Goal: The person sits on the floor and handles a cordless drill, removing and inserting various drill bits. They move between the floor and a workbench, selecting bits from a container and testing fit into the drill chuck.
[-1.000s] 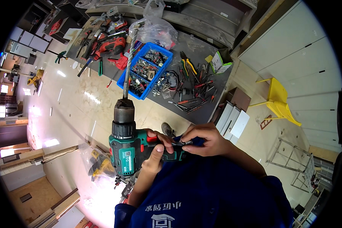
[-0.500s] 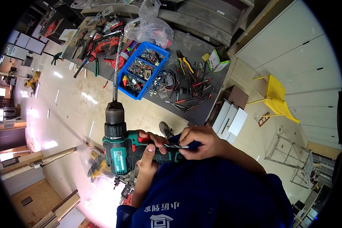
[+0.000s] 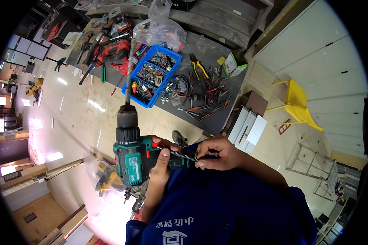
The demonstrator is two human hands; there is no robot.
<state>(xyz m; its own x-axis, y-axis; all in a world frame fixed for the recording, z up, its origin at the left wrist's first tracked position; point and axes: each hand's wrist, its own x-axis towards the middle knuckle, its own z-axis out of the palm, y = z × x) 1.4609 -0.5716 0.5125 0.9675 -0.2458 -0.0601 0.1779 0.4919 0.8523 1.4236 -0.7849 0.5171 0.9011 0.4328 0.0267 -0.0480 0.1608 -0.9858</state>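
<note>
The right hand (image 3: pixel 218 153) pinched one end of the small bit (image 3: pixel 184 155), which lay to its left, running leftward and slightly away toward the left hand (image 3: pixel 160 170), closed round the drill (image 3: pixel 129 161). The small bit was dark and spiral-fluted. The green-black drill's long bit (image 3: pixel 129 81) pointed toward the table (image 3: pixel 180 115).

Glossy floor (image 3: pixel 79 122) (pale), one yellow chair (image 3: pixel 296 96).

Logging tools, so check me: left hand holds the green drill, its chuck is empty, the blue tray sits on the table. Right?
The chuck isn't empty: the head view shows a long bit in it. The left hand holds the green drill; the blue tray sits on the table.
</note>
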